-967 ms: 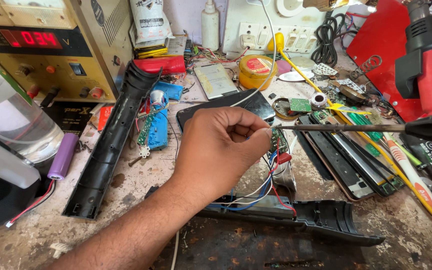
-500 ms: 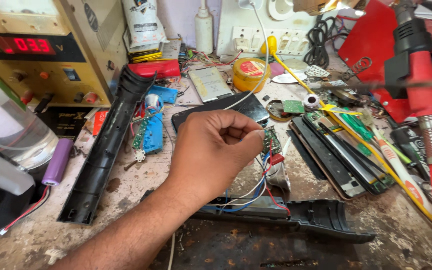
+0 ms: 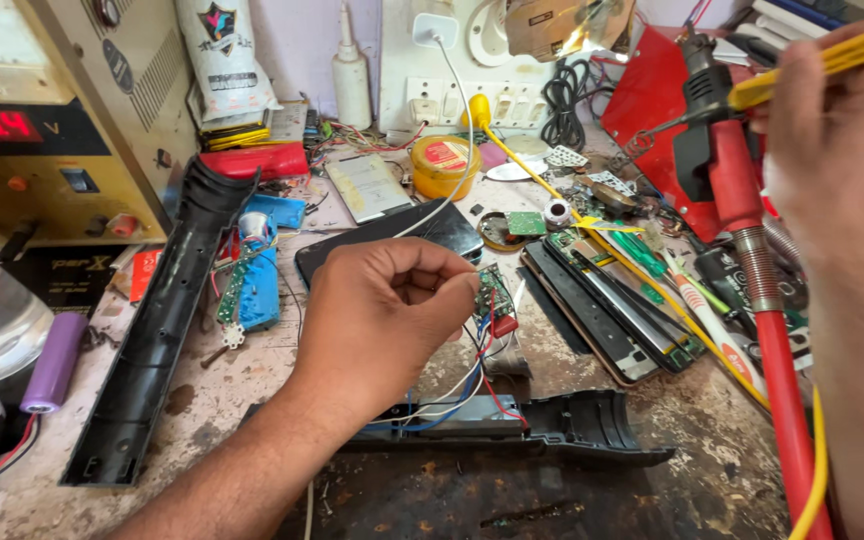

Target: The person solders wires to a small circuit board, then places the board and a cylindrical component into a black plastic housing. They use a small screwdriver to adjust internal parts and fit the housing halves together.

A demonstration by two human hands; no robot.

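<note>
Since a moment ago, right hand (image 3: 837, 170) has lifted close to the camera, fingers clamped on a yellow-handled iron (image 3: 822, 62); left hand (image 3: 382, 320) pinches a small green board (image 3: 497, 297).

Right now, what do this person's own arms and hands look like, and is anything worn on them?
Both are bare. The left hand and its forearm show no glove, sleeve, watch or ring, and the forearm is lightly haired. The right hand, close to the camera at the picture's edge and partly blurred, also shows no glove; its wrist lies out of view.
</note>
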